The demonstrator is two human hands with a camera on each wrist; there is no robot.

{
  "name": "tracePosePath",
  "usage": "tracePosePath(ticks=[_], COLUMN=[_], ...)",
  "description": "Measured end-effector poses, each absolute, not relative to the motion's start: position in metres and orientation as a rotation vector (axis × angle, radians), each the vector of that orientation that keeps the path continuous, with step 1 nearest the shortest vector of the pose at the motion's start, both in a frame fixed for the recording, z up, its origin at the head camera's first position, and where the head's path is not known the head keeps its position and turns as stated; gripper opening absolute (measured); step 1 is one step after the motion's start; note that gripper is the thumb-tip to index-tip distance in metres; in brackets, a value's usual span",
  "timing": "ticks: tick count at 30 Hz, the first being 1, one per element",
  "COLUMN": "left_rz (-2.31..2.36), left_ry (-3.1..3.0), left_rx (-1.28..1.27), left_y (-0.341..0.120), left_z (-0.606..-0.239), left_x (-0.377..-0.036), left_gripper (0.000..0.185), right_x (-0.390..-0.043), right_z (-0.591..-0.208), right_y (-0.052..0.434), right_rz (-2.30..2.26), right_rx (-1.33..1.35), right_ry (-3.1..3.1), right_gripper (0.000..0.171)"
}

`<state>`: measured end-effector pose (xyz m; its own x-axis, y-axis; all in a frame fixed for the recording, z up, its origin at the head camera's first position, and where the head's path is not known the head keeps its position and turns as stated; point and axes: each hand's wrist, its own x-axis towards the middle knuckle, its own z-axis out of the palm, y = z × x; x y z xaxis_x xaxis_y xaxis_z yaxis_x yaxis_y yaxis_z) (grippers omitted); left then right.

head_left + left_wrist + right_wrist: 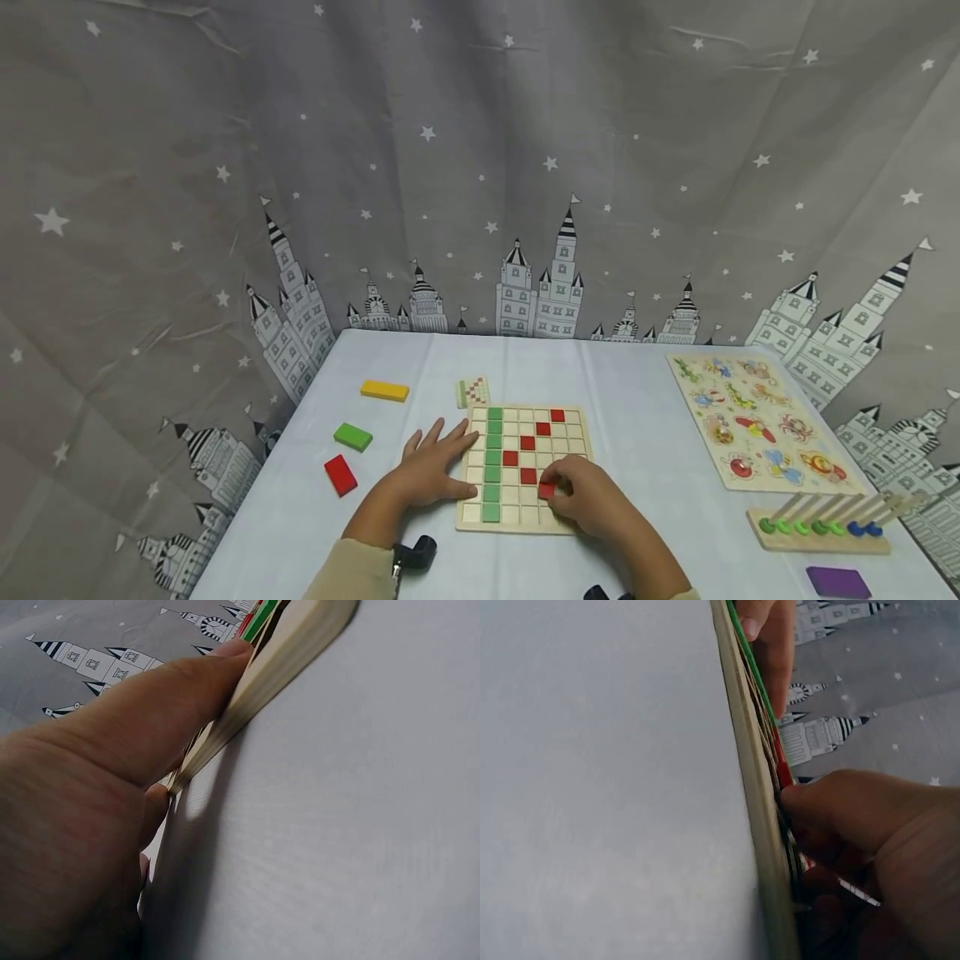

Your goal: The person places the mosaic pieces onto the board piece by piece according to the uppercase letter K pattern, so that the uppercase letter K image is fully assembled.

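Note:
A wooden grid board [528,527] lies flat on the white-covered table. One column of it holds green square tiles [492,457], and red square tiles [528,442] sit in a slanting line to the right. My left hand [431,473] rests at the board's left edge with fingers spread; in the left wrist view the thumb [180,694] touches its rim. Between thumb and fingertips, my right hand [592,498] pinches a red tile [547,490] over a cell in the lower right part. The fingers partly cover that tile.
Behind the board lies a small pattern card [472,391]. Yellow [385,391], green [352,437] and red blocks [341,475] lie to the left. At the right are an animal picture board [765,421], a peg stand with rings [825,542] and a purple block [838,582].

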<state>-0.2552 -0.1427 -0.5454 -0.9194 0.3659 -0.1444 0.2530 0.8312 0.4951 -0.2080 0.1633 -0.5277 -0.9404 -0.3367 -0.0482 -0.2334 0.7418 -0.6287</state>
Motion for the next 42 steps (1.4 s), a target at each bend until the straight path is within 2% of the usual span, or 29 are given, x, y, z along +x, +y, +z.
tracePosePath(ticks=[7,14,30,35,39,42], left_rz=[0.694,0.699,0.732,0.72,0.724,0.729], left_ry=[2.788,2.795,2.788,2.792,2.798,2.804], left_rx=[0.466,0.475,0.484,0.488,0.491,0.49], left_y=[-0.143,-0.143,-0.141,-0.141,-0.142,-0.142], left_z=[-0.547,-0.548,-0.549,-0.551,-0.55,-0.548], left_x=[-0.256,-0.257,-0.257,-0.256,-0.256,-0.257], left_gripper=[0.096,0.097,0.097,0.097,0.096,0.096], right_x=[-0.206,-0.205,-0.204,-0.202,-0.199,-0.195], right_z=[-0.532,-0.532,-0.535,-0.528,-0.522,-0.525], right_y=[0.163,0.164,0.166,0.186,0.217,0.239], right_rz=[-0.931,-0.961,-0.98,-1.17,-1.131,-0.999], right_rx=[-0.491,-0.517,-0.441,-0.268,-0.111,-0.163], right_ry=[2.814,2.842,2.833,2.79,2.777,2.754], right_gripper=[0.028,0.014,0.015,0.019,0.018,0.026])
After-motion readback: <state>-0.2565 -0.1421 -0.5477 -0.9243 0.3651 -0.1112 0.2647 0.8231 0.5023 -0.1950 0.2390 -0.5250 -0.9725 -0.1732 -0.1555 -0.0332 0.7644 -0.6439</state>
